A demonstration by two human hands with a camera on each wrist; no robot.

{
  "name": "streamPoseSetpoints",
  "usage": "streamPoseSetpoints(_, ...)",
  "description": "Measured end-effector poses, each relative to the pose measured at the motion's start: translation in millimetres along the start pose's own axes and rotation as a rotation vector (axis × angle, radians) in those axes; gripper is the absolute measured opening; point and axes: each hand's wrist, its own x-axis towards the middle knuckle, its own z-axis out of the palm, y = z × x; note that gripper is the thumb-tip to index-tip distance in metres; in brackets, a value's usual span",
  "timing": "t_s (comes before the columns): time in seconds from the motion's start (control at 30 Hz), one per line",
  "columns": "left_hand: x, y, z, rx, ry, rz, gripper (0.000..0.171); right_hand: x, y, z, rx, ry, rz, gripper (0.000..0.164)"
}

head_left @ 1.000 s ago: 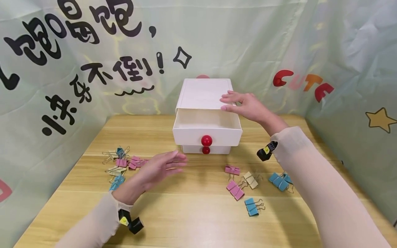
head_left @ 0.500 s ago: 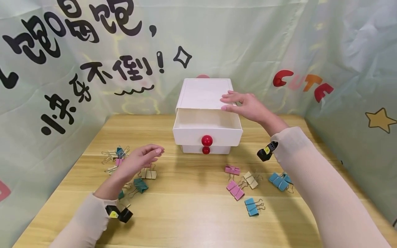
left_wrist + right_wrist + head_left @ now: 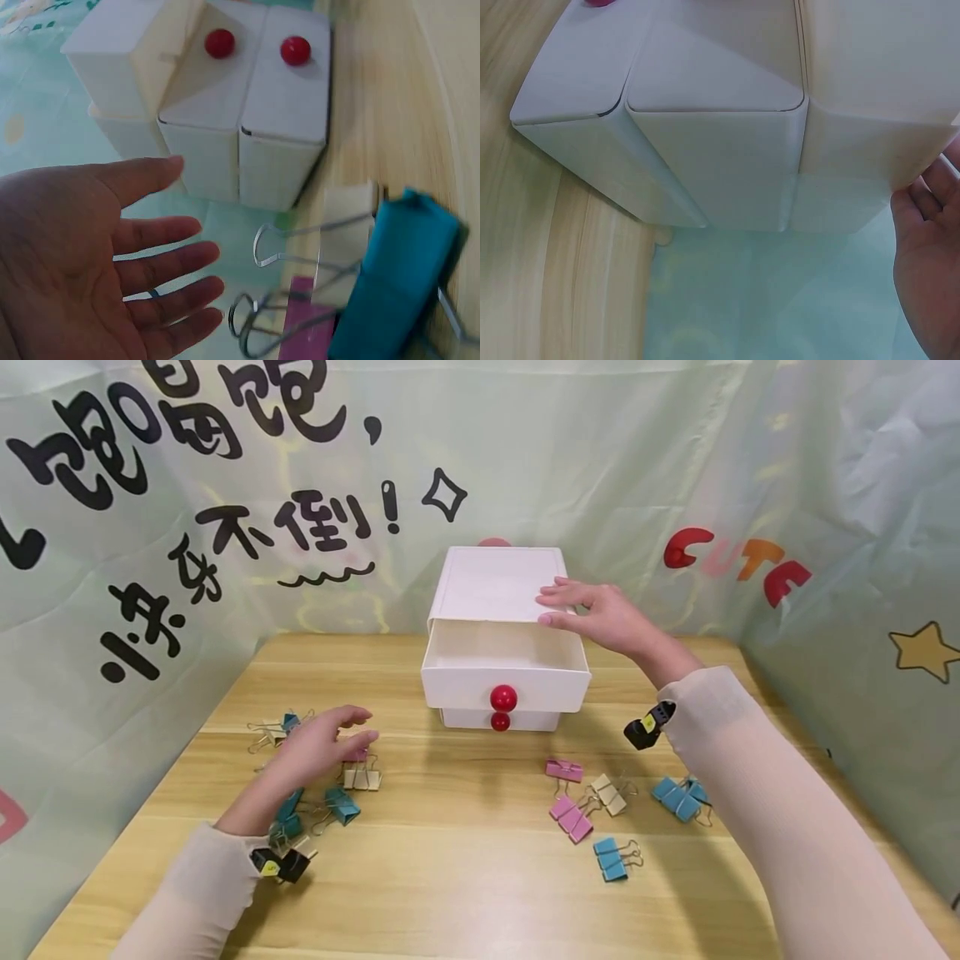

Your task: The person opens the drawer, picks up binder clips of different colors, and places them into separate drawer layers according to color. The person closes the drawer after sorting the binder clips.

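Note:
A white drawer unit [image 3: 495, 581] stands at the back of the table, its top drawer [image 3: 457, 688] pulled out and the inside visible. My right hand [image 3: 603, 617] rests on the unit's top right edge with its fingers nearly straight. Over the binder clips on the left hovers my left hand [image 3: 315, 750], holding nothing, fingers spread apart. Close to it lie a teal binder clip [image 3: 342, 806] and a cream binder clip [image 3: 362, 778]. In the left wrist view, a pink binder clip [image 3: 306, 319] shows beside the fingertips. The hand partly hides other clips in the head view.
On the right of the wooden table [image 3: 465, 877] lie more clips: a pink clip [image 3: 572, 820], a cream clip [image 3: 608, 795], a blue clip [image 3: 611, 860] and blue clips [image 3: 680, 799] near the right sleeve. Printed cloth [image 3: 600, 460] hangs behind and along both sides.
My left hand has moved left, from in front of the drawer unit to above the left-hand clips. The right hand stays on the unit, and the drawer has not moved.

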Motion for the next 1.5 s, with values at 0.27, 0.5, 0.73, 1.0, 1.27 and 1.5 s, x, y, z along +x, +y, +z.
streamPoseSetpoints(0.27,1.2,-14.9,-4.6,0.267,0.016,0.04,0.047,2,-4,1,-0.008,-0.011,0.008,0.066)
streamPoseSetpoints(0.5,3.8,-26.6,-9.9,0.337,-0.055,0.106,0.036,4,-4,1,-0.003,-0.013,0.006,0.066)
streamPoseSetpoints(0.73,6.4,-27.0,-10.0,0.367,-0.087,0.127,0.034,4,-2,1,-0.007,-0.008,0.005,0.067)
streamPoseSetpoints(1.0,3.9,-20.0,-4.9,0.329,-0.082,0.284,0.029,1,-2,0,0.002,0.0,0.005,0.066)
streamPoseSetpoints(1.27,0.3,-16.7,1.4,0.334,-0.149,0.346,0.025,0,0,-1,0.001,0.0,0.021,0.067)
streamPoseSetpoints(1.5,0.8,-17.9,8.7,0.343,-0.214,0.326,0.027,0,2,1,0.013,-0.007,0.024,0.068)
